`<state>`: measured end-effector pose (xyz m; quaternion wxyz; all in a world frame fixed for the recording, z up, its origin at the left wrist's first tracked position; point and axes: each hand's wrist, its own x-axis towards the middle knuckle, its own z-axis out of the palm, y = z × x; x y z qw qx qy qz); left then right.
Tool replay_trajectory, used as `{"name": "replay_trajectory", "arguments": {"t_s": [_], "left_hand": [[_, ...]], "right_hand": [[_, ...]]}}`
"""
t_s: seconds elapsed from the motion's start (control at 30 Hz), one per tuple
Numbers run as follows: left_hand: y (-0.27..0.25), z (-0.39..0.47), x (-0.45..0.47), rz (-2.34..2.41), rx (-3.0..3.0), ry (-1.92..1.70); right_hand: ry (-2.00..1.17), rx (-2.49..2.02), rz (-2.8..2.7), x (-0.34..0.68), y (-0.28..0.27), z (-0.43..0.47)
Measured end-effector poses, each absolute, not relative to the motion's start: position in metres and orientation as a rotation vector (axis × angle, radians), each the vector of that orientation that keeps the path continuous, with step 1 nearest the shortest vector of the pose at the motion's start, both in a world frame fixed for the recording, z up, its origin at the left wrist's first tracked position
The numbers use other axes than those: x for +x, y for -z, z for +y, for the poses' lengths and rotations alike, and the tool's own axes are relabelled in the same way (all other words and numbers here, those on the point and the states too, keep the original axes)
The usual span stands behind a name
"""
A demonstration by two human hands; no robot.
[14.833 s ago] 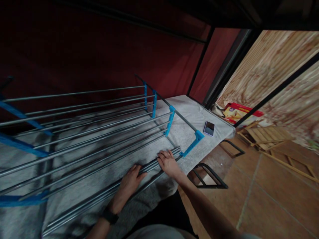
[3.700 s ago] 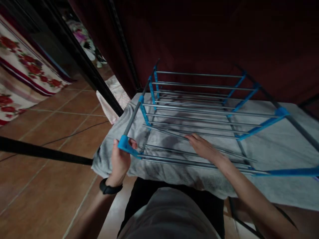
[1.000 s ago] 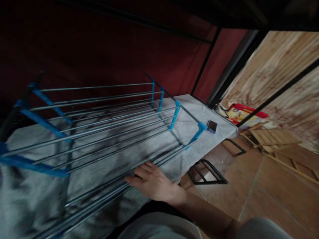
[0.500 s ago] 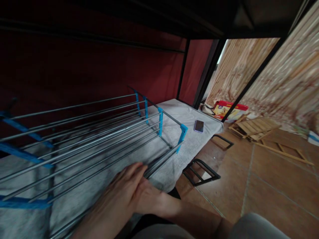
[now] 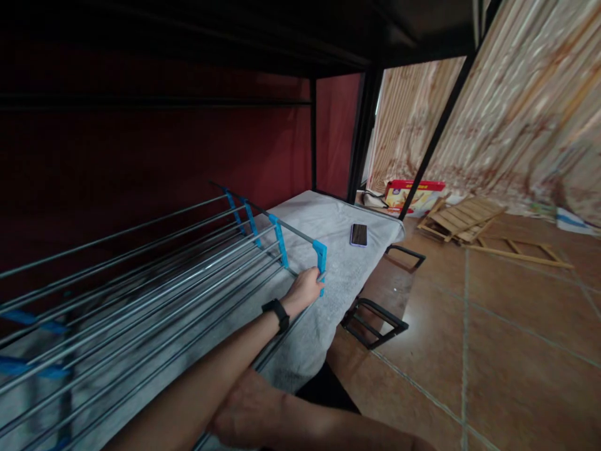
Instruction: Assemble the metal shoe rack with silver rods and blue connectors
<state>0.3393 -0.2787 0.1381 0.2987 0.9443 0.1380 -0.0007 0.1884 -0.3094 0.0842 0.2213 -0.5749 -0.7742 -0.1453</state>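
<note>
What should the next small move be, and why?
Perhaps press the front rods into the blue bracket with the left hand: it touches that bracket, and the rods run up to the hand, which hides whether they're seated.

Looks forward and down from the head, close above 2 hands (image 5: 304, 290) and rack (image 5: 206, 266), taking in floor (image 5: 509, 351) at right.
</note>
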Motion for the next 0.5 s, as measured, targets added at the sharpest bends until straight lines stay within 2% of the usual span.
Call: {"name": "replay_trajectory", "arguments": {"t_s": [0.17, 0.3, 0.5], "left_hand": [[-0.119, -0.282, 0.349, 0.401, 2.492, -0.068], [-0.118, -0.281, 0.348, 0.372, 2.481, -0.077], [-0.118, -0.281, 0.348, 0.356, 2.463, -0.064]], "right_hand": [[0.449, -1.485, -2.089, 0.197, -0.085, -0.324], [0.461, -1.369, -1.898, 0.222, -0.058, -0.363], [0.338, -1.695, -0.866, 0.308, -0.028, -0.412]]}}
